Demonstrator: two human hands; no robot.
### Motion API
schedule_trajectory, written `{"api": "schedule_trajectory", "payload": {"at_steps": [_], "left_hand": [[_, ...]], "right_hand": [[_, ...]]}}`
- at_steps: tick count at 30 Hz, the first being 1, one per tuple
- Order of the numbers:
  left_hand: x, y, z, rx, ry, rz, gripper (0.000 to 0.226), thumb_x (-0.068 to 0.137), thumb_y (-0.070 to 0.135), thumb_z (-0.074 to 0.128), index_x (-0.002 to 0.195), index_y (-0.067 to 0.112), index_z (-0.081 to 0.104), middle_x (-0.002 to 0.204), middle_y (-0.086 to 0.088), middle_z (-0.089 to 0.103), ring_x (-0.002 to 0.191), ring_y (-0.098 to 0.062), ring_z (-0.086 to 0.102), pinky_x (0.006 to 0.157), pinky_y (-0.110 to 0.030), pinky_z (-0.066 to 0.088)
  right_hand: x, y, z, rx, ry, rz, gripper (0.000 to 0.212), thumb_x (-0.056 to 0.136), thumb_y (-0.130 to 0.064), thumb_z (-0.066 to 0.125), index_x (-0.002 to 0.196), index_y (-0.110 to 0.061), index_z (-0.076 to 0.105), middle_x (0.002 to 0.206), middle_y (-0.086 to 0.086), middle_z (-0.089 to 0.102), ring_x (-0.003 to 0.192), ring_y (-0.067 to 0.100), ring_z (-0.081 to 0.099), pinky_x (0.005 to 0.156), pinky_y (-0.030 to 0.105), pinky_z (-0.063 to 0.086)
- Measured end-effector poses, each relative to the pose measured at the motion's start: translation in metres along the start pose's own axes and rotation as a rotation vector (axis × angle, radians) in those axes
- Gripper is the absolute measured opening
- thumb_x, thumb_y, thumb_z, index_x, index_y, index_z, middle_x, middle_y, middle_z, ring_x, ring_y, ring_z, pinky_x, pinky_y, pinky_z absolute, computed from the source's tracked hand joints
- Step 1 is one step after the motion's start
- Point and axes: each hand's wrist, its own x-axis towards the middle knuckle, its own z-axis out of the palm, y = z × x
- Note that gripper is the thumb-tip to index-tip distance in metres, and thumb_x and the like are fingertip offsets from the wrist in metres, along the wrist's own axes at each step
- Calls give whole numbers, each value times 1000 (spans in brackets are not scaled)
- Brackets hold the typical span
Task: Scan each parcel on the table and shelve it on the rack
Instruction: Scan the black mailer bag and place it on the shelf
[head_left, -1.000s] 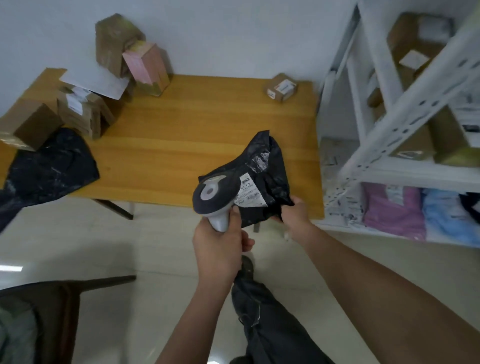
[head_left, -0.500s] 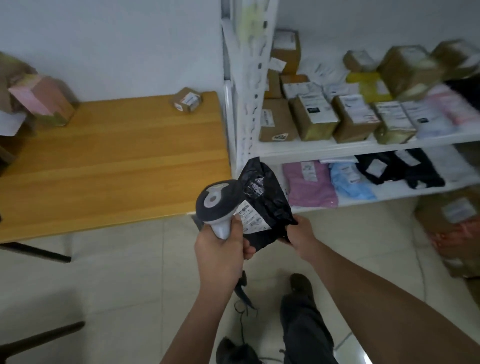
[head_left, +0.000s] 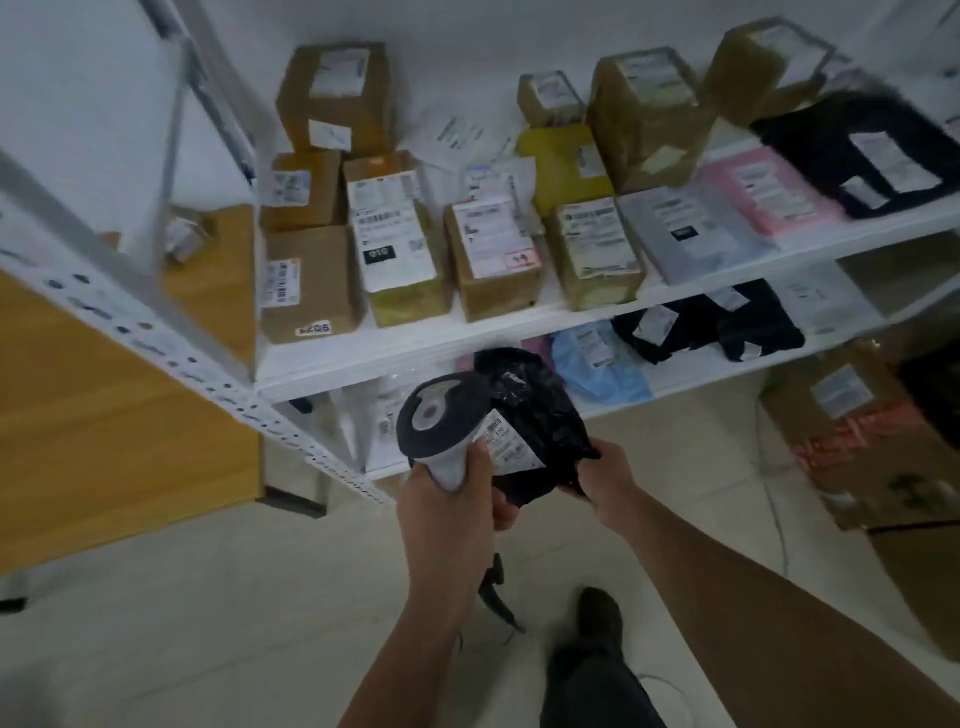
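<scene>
I see my left hand (head_left: 447, 499) wrapped round the scanner (head_left: 441, 415) grip, my right hand (head_left: 605, 475) pinching the black parcel (head_left: 535, 415) before the rack (head_left: 415, 353); its label is blurred, while a box (head_left: 309, 286) at ten o'clock reads roughly "206"

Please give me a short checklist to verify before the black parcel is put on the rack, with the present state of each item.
1. Black plastic mailer bag held firmly by right hand: ok.
2. Grey and white handheld scanner gripped by left hand: ok.
3. White label faces up, readable: ok.
4. Scan already registered: cannot tell.
5. Free space on white metal rack, lower shelf: cannot tell.
</scene>
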Motion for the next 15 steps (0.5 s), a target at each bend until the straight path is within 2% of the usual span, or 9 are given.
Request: {"api": "schedule_trajectory", "payload": {"at_steps": [2,4,6,9,11,15], "left_hand": [[7,-10,52,27,-24,-43,30,95,23,63,79,-3,62,49,-9,62,48,-29,65,54,-44,60],[11,-18,94,45,-30,-76,33,95,25,62,79,-4,63,52,-11,64,48,-27,66,49,-34,57],[15,-27,128,44,-30,-101,35,95,25,62,79,-6,64,55,-13,66,46,-24,65,49,-31,56],[20,-38,165,40,-25,-154,33,96,23,62,82,-6,64,54,-11,65,46,-23,64,53,-36,59],[27,-44,183,52,-28,-180,30,95,23,62,86,-5,66,57,-14,65,48,-25,64,49,-31,56],[43,-54,210,63,-58,-176,26,95,21,62,88,-3,68,55,-12,63,48,-25,64,47,-26,53]], "right_hand": [[26,-8,-43,6,26,24,33,92,17,39,98,-4,64,84,10,63,71,22,63,50,24,56],[50,-15,-82,7,65,38,34,92,17,39,102,-5,64,88,12,63,73,23,63,52,25,57],[73,-20,-115,17,118,54,33,93,16,41,106,-4,64,94,14,62,74,24,62,56,28,57],[102,-22,-150,58,176,76,31,93,15,43,103,-6,63,94,14,63,76,25,63,56,28,56],[119,-22,-165,94,200,85,29,93,15,44,102,-6,63,91,13,63,77,26,63,57,29,56],[149,-19,-181,135,241,97,26,92,13,47,101,-2,65,92,15,64,76,26,64,48,23,56]]}}
